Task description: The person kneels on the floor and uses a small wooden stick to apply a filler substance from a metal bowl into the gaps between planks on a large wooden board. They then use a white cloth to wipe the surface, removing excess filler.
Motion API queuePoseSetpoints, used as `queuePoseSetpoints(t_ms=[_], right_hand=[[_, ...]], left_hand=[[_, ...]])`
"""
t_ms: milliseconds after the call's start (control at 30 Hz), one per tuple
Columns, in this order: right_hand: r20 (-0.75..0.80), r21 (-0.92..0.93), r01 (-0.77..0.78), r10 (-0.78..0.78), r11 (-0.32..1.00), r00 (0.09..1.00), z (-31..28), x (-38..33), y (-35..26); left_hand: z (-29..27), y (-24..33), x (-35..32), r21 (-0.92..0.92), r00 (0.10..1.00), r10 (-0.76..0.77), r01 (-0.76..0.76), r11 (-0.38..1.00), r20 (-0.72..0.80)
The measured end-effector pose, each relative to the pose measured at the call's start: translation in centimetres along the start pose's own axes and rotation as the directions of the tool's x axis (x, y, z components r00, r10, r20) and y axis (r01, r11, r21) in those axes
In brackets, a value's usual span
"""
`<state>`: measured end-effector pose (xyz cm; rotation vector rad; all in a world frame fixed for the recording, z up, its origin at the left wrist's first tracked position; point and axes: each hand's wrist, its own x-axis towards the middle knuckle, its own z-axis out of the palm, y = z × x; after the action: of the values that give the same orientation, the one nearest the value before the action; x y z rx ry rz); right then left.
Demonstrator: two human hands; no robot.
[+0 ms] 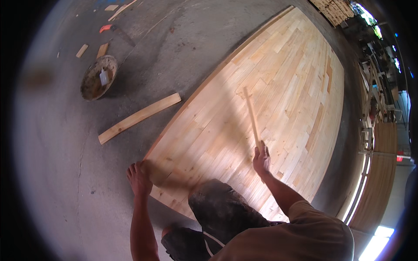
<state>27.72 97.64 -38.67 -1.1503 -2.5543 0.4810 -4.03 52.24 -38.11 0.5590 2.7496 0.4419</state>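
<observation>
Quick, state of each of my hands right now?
Left hand: at a corner of the wooden panel; whether it grips can't be told.
Right hand: closed, holding a thin wooden strip.

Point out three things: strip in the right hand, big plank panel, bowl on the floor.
Wooden strip [251, 112]: head view, on the middle of its visible length.
Plank panel [283, 93]: head view, on its bare top face.
Bowl [90, 85]: head view, on its inner wall.
</observation>
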Motion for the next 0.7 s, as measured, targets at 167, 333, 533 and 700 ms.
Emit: queuePoseSetpoints(t_ms=[167,333,533,700], right_hand=[[0.021,0.035,0.178,-0.179,0.983,0.984,-1.7,5.9,1.1],[0.362,0.241,0.089,-0.175,0.966,0.915,-2.8,4.1,-3.1],[0.587,0.052,0.063,-0.082,0.997,0.805,-3.7,1.6,-4.7],[0.348,0.259,0.091,-0.181,0.962,0.92,-3.4,0.7,-4.5]], left_hand=[[1.8,9.0,3.7,-0.032,0.949,0.312,-0.314,0.949,-0.051],[7.2,15.4,7.2,-0.023,0.876,0.463,-0.47,0.882,-0.138],[9.7,14.5,7.4,0.012,0.874,0.454,-0.459,0.888,-0.174],[10.3,14.4,7.4,0.037,0.889,0.427,-0.427,0.903,-0.164]])
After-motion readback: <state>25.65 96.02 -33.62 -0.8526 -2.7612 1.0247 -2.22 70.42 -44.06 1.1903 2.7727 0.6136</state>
